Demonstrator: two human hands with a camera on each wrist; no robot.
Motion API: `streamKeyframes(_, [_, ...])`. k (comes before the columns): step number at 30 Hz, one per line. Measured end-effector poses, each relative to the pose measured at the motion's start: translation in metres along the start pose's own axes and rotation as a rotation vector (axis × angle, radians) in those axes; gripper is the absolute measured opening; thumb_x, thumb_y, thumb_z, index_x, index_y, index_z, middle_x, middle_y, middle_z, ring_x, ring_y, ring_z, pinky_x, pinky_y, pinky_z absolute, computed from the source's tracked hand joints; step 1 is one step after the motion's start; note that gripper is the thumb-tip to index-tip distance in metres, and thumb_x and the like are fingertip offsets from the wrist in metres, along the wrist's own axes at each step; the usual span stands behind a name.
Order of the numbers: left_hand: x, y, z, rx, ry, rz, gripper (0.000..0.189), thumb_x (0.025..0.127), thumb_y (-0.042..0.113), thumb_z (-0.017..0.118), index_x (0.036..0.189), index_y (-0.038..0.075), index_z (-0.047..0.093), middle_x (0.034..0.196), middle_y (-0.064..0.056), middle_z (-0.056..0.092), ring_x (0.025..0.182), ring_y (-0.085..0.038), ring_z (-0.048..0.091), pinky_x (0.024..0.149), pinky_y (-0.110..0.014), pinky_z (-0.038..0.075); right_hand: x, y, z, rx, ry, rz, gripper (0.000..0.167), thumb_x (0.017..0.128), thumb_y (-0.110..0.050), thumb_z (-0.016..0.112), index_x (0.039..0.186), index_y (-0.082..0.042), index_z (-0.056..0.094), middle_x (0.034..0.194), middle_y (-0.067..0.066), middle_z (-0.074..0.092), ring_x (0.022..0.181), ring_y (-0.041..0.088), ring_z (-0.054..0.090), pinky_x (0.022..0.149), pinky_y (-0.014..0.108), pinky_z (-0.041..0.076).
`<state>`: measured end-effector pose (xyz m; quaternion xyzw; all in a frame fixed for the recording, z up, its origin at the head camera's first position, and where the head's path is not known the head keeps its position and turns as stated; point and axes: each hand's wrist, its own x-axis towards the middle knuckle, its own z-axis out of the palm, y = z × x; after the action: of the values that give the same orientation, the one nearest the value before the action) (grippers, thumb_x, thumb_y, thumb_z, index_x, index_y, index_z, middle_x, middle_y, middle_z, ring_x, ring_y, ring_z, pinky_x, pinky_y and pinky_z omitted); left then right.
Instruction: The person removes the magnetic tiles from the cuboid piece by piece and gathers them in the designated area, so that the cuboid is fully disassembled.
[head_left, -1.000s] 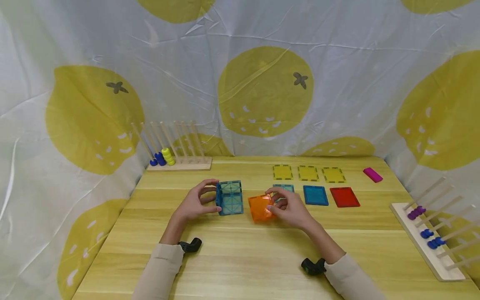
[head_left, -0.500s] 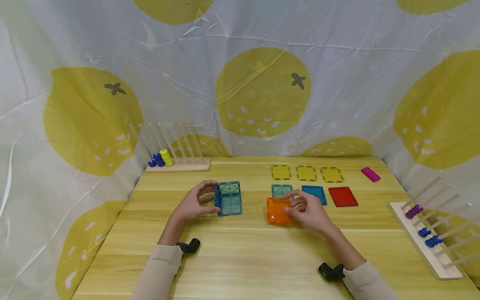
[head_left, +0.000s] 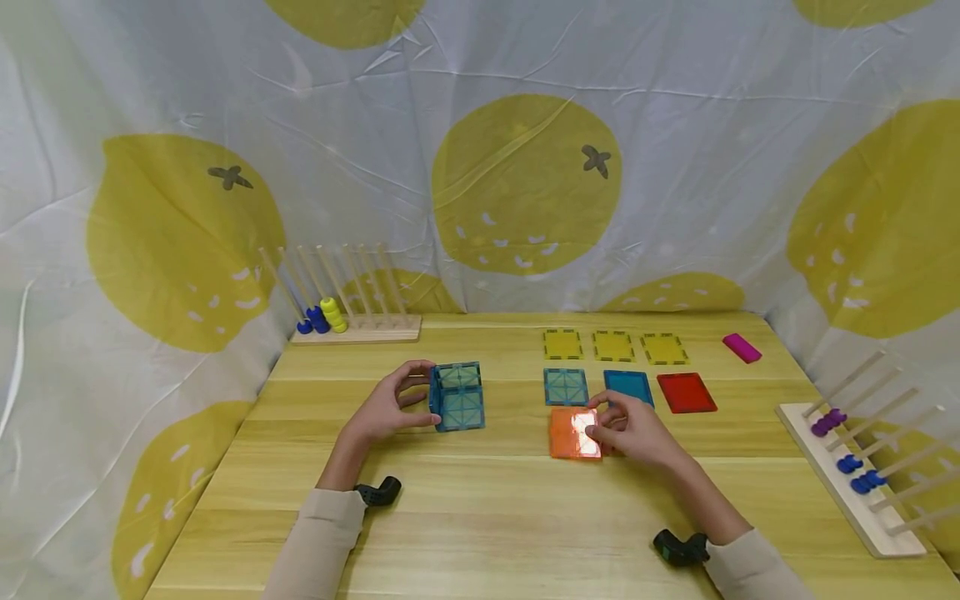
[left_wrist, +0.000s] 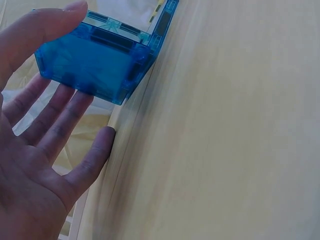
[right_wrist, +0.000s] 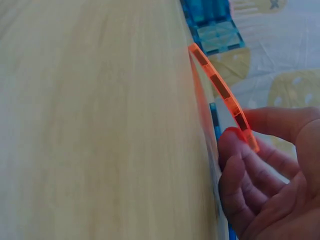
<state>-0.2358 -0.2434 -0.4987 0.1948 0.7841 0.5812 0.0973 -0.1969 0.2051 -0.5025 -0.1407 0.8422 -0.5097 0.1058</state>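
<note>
My left hand (head_left: 384, 408) holds a small structure of translucent blue magnetic tiles (head_left: 461, 408) by its left wall. One tile lies flat there, with walls standing at its left and back. In the left wrist view, the thumb and fingertips touch opposite edges of the blue wall tile (left_wrist: 90, 62). An orange square magnetic tile (head_left: 567, 433) is pinched at its right edge by my right hand (head_left: 636, 429). Seen nearly edge-on in the right wrist view, the orange tile (right_wrist: 220, 86) slants, its far edge close to the tabletop; contact cannot be told.
Behind the orange tile lie a light blue tile (head_left: 566, 387), a blue tile (head_left: 628, 385) and a red tile (head_left: 686, 392). Three yellow tiles (head_left: 613, 346) form a row farther back. A magenta block (head_left: 742, 347) and two peg bead racks (head_left: 356, 331) stand nearer the edges.
My right hand has carried the orange tile rightward, away from the blue structure, and lowered it towards the table in front of the light blue tile. The left hand keeps its hold.
</note>
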Motion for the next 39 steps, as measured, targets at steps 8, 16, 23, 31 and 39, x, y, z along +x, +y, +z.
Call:
streamKeyframes(8, [0.0010,-0.0035,-0.0012,-0.003,-0.002,-0.005,0.083,0.081,0.011,0.089,0.150,0.020,0.045,0.148,-0.013,0.050,0.140,-0.037,0.051,0.114,-0.050,0.045,-0.0006,0.0013,-0.0006,-0.107,-0.059,0.005,0.074,0.072,-0.029,0.096,0.132,-0.007,0.059,0.098,0.008,0.061,0.067,0.018,0.060,0.059,0.027,0.052])
streamKeyframes(16, [0.0019,-0.0044,-0.0011,-0.023,-0.005,0.000,0.082,0.081,0.009,0.089,0.150,0.019,0.045,0.148,-0.014,0.050,0.139,-0.037,0.052,0.114,-0.051,0.045,0.0016,-0.0024,0.0027,-0.285,-0.040,-0.009,0.078,0.067,-0.035,0.098,0.130,-0.008,0.063,0.093,0.002,0.059,0.069,0.015,0.053,0.059,0.025,0.047])
streamKeyframes(23, [0.0012,-0.0039,-0.0009,-0.017,-0.001,0.003,0.083,0.081,0.010,0.089,0.151,0.018,0.044,0.149,-0.014,0.049,0.140,-0.037,0.051,0.113,-0.049,0.046,0.0015,-0.0036,0.0028,-0.357,-0.059,-0.016,0.076,0.067,-0.038,0.098,0.128,-0.007,0.065,0.092,0.001,0.058,0.070,0.015,0.050,0.058,0.024,0.043])
streamKeyframes(31, [0.0009,-0.0042,-0.0020,-0.024,-0.001,-0.012,0.081,0.082,0.010,0.088,0.151,0.014,0.045,0.151,-0.015,0.048,0.142,-0.040,0.049,0.111,-0.050,0.048,0.0024,-0.0064,-0.0014,-0.345,-0.050,-0.050,0.074,0.074,-0.040,0.094,0.131,-0.005,0.063,0.092,0.003,0.061,0.070,0.014,0.052,0.060,0.025,0.047])
streamKeyframes(39, [-0.0017,-0.0016,-0.0010,-0.031,0.011,-0.006,0.081,0.080,0.010,0.090,0.148,0.010,0.048,0.147,-0.018,0.053,0.136,-0.041,0.055,0.108,-0.051,0.051,0.0076,-0.0064,-0.0014,-0.248,-0.035,-0.137,0.058,0.082,-0.032,0.089,0.131,-0.009,0.066,0.103,0.005,0.066,0.084,0.015,0.063,0.070,0.025,0.056])
